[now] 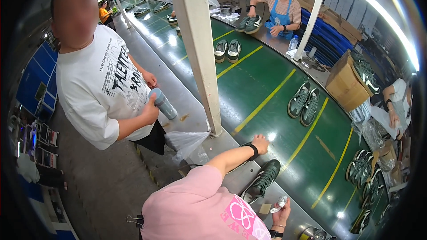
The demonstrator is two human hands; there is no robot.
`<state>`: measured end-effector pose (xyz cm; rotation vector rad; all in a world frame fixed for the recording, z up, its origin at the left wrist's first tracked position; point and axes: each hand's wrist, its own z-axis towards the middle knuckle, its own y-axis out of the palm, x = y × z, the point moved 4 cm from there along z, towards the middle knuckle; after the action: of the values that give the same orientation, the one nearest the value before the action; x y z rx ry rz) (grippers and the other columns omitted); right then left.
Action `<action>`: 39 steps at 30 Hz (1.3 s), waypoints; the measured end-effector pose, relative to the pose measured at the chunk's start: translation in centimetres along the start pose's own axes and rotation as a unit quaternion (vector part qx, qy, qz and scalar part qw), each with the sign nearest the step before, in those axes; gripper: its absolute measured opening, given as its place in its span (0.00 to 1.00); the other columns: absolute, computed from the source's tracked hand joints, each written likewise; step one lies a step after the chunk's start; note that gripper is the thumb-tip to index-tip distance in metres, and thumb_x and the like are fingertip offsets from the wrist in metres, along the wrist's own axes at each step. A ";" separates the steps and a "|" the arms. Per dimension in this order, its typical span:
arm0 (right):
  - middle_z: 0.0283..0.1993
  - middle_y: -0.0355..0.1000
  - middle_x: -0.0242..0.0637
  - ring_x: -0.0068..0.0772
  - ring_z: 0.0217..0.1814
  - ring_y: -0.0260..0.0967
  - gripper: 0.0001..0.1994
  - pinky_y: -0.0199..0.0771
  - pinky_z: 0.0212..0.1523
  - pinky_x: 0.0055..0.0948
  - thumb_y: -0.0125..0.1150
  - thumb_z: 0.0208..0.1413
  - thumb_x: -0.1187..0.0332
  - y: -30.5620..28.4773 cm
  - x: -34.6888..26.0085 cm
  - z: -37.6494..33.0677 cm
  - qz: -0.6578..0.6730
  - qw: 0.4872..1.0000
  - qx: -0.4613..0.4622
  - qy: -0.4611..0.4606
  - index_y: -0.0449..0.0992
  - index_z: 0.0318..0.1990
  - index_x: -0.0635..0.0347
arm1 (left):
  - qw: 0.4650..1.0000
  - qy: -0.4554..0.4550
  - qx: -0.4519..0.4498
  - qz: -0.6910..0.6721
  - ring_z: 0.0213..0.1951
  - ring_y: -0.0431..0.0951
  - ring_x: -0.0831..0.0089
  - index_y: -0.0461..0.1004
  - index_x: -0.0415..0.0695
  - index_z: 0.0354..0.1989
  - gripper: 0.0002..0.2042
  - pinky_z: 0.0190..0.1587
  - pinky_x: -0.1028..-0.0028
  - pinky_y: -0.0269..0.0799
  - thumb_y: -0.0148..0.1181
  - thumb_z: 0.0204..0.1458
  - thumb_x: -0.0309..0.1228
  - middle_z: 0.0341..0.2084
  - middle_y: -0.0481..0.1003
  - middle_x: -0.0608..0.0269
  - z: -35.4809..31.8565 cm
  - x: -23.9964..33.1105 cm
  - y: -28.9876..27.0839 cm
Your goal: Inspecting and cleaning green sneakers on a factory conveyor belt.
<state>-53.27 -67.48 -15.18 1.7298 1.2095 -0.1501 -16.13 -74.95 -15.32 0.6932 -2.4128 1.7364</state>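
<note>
My left hand (pixel 260 144), with a black band at its wrist, reaches over the near edge of the green conveyor belt (pixel 262 93). Its fingers are apart and bent a little, and I see nothing in them. Something dark shows partly behind that wrist, too covered to name. A dark green sneaker (pixel 263 179) with green laces lies on the metal ledge between my hands. My right hand (pixel 281 213) is closed round a crumpled white cloth (pixel 280 202). Beside it on the ledge is a small beige square pad (pixel 265 208).
A white post (pixel 195 49) rises left of my left arm, with a clear plastic bag (pixel 189 144) at its foot. Paired green sneakers (pixel 304 104) ride the belt. A person in white (pixel 104 84) holds a bottle (pixel 165 104). Across, an aproned person (pixel 282 11) handles sneakers. Metal containers (pixel 311 232) stand lower right.
</note>
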 end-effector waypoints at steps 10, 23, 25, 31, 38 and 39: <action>0.36 0.75 0.31 0.25 0.31 0.70 0.08 0.67 0.30 0.28 0.59 0.62 0.64 1.3 -0.3 -0.1 -0.018 0.997 0.038 0.060 0.73 0.43 0.57 | 0.963 -0.036 -0.197 -0.183 0.59 0.73 0.55 0.66 0.41 0.64 0.49 0.58 0.63 0.70 0.73 0.36 0.59 0.58 0.72 0.45 -1.1 -4.6 -2.1; 0.47 0.74 0.30 0.22 0.43 0.73 0.22 0.75 0.45 0.24 0.55 0.64 0.74 1.4 0.3 -2.6 -0.144 0.987 -0.052 0.057 0.65 0.65 0.65 | 0.849 0.194 -0.058 -0.489 0.53 0.72 0.73 0.72 0.44 0.55 0.27 0.57 0.71 0.68 0.74 0.47 0.39 0.48 0.74 0.62 -10.6 1.4 -9.2; 0.51 0.74 0.31 0.23 0.48 0.73 0.22 0.75 0.48 0.25 0.53 0.65 0.74 2.7 -0.1 -2.4 -0.159 0.983 -0.073 0.054 0.65 0.66 0.64 | 0.865 0.215 0.035 -0.452 0.56 0.68 0.73 0.73 0.45 0.52 0.24 0.60 0.71 0.65 0.72 0.48 0.37 0.51 0.70 0.65 -10.3 2.0 -13.0; 0.57 0.71 0.31 0.21 0.51 0.70 0.22 0.71 0.52 0.24 0.56 0.65 0.71 7.1 -1.7 -2.0 -0.270 0.961 -0.042 -0.037 0.68 0.65 0.62 | 0.766 0.174 0.155 -0.600 0.47 0.76 0.72 0.64 0.43 0.61 0.31 0.50 0.70 0.74 0.73 0.51 0.39 0.45 0.77 0.61 -8.5 6.6 -19.1; 0.46 0.75 0.33 0.25 0.44 0.73 0.18 0.75 0.44 0.26 0.58 0.60 0.77 10.6 -1.7 -3.2 -0.416 0.879 -0.008 -0.234 0.75 0.58 0.60 | 0.846 0.144 0.328 -0.395 0.47 0.77 0.69 0.67 0.42 0.56 0.31 0.51 0.69 0.73 0.76 0.46 0.38 0.45 0.76 0.59 -5.4 9.9 -15.7; 0.45 0.75 0.37 0.32 0.44 0.74 0.17 0.76 0.44 0.29 0.58 0.58 0.78 11.4 -1.7 -3.4 -0.476 0.826 -0.007 -0.303 0.76 0.56 0.61 | 0.838 0.166 0.306 -0.421 0.50 0.74 0.57 0.69 0.45 0.56 0.33 0.53 0.63 0.71 0.75 0.44 0.45 0.47 0.72 0.52 -5.4 10.7 -15.6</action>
<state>-46.66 -66.20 -5.17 0.7852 1.4350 -1.1859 -20.28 -77.19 3.80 1.1511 -1.0016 1.9195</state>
